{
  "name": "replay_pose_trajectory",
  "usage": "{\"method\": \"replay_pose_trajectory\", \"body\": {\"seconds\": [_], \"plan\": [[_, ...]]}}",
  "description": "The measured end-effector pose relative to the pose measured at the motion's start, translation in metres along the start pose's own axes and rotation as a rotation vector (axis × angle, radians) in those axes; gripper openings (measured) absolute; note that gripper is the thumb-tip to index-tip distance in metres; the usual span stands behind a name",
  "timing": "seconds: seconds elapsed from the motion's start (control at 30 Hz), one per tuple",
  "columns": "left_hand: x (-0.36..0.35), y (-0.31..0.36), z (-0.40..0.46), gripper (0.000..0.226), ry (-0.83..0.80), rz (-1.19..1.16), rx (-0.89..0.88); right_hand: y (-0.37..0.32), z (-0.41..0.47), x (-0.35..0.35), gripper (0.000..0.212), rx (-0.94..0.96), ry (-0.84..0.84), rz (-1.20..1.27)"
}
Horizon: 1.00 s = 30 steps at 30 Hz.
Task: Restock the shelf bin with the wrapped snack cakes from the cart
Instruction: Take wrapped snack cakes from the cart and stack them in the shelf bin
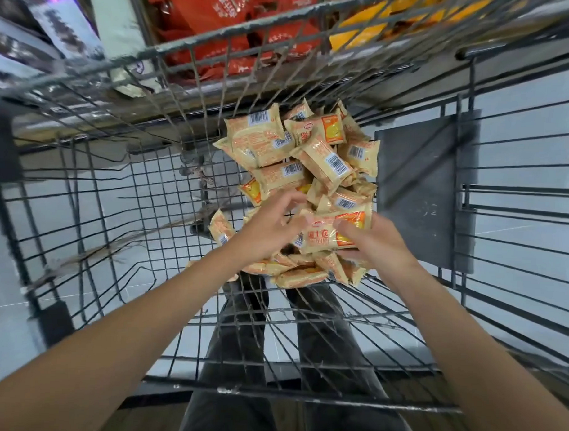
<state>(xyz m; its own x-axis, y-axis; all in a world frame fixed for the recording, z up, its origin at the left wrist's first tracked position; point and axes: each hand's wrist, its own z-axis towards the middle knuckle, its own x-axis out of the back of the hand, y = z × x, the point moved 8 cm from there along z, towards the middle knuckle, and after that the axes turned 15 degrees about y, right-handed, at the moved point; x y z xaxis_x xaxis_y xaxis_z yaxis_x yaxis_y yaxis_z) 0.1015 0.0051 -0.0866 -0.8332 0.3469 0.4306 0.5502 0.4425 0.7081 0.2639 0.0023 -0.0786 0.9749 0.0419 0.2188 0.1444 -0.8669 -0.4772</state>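
Both bare forearms reach down into the dark wire shopping cart (84, 182). The right hand (377, 239) has its fingers curled round a cream-and-orange wrapped snack cake (332, 233), with further packets apparently gathered beneath it. The left hand (271, 224) lies against the same bundle, fingers bent into the packets just beside it; whether it pinches one of its own cannot be told. Beyond the hands, the loose pile of cream-and-orange wrapped cakes (298, 151) rests on the cart floor, many packets deep, several showing barcode labels. Further off, past the cart's front rim, stand a wire shelf bin of red packets (225, 26) and a neighbouring one of yellow packets (373, 25).

Assessment: a handful is being collected. Most of the stock remains in the cart, so the restocking appears far from complete. The target bin for these cakes is not identifiable.
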Motion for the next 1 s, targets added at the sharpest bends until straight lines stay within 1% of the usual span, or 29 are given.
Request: {"method": "replay_pose_trajectory", "body": {"seconds": [0.03,0.1,0.13,0.2,0.33,0.4,0.5,0.53,0.57,0.6,0.63,0.7,0.73,0.77,0.83,0.87,0.9,1.0], "plan": [[0.003,-0.008,0.011,0.044,0.06,0.074,0.009,0.002,0.003,0.006,0.009,-0.002,0.043,-0.005],[0.004,-0.02,0.035,0.049,0.156,0.4,-0.052,0.007,0.008,0.016,0.009,-0.001,0.089,-0.027],[0.002,-0.025,0.047,0.056,0.176,0.531,-0.064,0.008,0.01,0.019,0.009,0.0,0.1,-0.042],[-0.005,-0.036,0.068,0.066,0.185,0.703,-0.036,0.01,0.013,0.024,0.008,0.007,0.11,-0.065],[-0.02,-0.044,0.092,0.055,0.286,0.907,-0.06,0.012,0.017,0.025,0.008,0.034,0.096,-0.075],[-0.024,-0.044,0.096,0.055,0.325,0.998,-0.094,0.013,0.018,0.025,0.009,0.056,0.088,-0.08],[-0.023,-0.043,0.099,0.059,0.303,1.045,-0.184,0.011,0.022,0.025,0.009,0.091,0.084,-0.116],[-0.021,-0.044,0.099,0.059,0.279,0.99,-0.186,0.01,0.022,0.026,0.008,0.096,0.084,-0.128],[-0.017,-0.047,0.098,0.06,0.249,0.881,-0.137,0.009,0.022,0.026,0.007,0.097,0.082,-0.131],[-0.009,-0.049,0.093,0.06,0.229,0.703,-0.034,0.007,0.021,0.026,0.007,0.097,0.08,-0.126],[-0.001,-0.052,0.086,0.061,0.22,0.485,0.11,0.005,0.02,0.026,0.008,0.096,0.078,-0.116],[0.011,-0.054,0.064,0.057,0.243,0.039,0.386,0.0,0.016,0.026,0.008,0.095,0.071,-0.084],[0.014,-0.052,0.051,0.052,0.238,-0.163,0.488,-0.002,0.014,0.026,0.009,0.093,0.068,-0.067],[0.014,-0.048,0.038,0.044,0.2,-0.366,0.565,-0.004,0.011,0.026,0.01,0.092,0.067,-0.051],[0.011,-0.033,0.015,0.022,0.07,-0.717,0.631,-0.008,0.007,0.027,0.011,0.085,0.064,-0.026],[0.012,-0.025,0.005,0.017,0.013,-0.823,0.627,-0.009,0.004,0.027,0.011,0.077,0.061,-0.017],[0.013,-0.019,-0.002,0.018,-0.028,-0.89,0.621,-0.01,0.002,0.027,0.01,0.069,0.057,-0.005],[0.012,-0.007,-0.017,0.027,-0.09,-0.959,0.623,-0.012,-0.005,0.025,0.009,0.049,0.034,0.047]]}}
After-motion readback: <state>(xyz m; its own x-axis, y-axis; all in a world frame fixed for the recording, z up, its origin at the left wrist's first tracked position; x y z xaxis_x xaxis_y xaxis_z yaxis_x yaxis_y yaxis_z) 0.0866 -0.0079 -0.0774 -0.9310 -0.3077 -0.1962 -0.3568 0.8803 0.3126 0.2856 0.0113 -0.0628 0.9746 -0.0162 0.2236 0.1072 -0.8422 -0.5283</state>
